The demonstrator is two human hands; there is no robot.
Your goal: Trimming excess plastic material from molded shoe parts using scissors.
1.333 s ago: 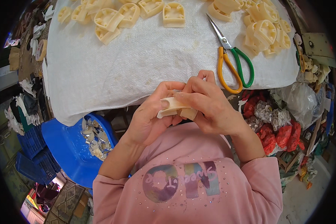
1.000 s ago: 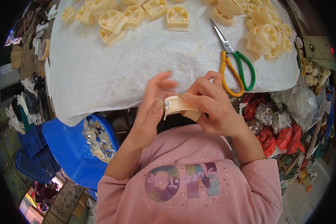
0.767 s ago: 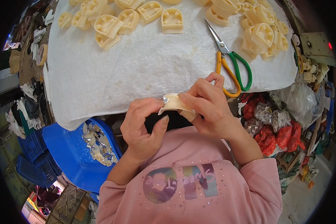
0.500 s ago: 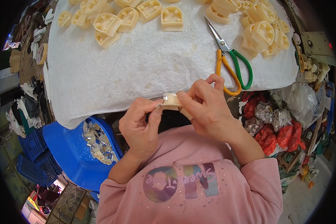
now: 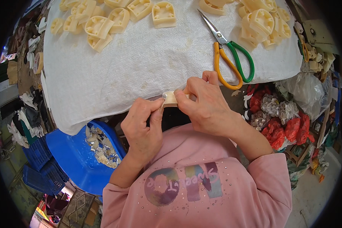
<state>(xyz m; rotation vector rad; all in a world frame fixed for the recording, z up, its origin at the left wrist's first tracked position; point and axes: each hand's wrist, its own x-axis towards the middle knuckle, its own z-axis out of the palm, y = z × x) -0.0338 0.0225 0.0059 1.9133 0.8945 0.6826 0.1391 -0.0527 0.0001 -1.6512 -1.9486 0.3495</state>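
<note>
A cream plastic piece (image 5: pixel 171 98) sits just off the near edge of the counter (image 5: pixel 140 68), pinched by 2 hands: the left hand (image 5: pixel 142 127) nips its left end, the right hand (image 5: pixel 205 104) clamps its right side (mostly hiding it). Yellow-and-green scissors (image 5: pixel 231 57) lie beyond, among similar cream pieces (image 5: pixel 98 28); a blue tub (image 5: pixel 78 152) stands below left.

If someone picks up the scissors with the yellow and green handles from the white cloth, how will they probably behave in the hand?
The scissors look rigid: metal blades and thick looped handles, so probably no flopping. They lie flat on the white cloth, so rolling seems unlikely. The blades look shut, yet lifted by one loop alone they might swing open at the pivot.
</note>
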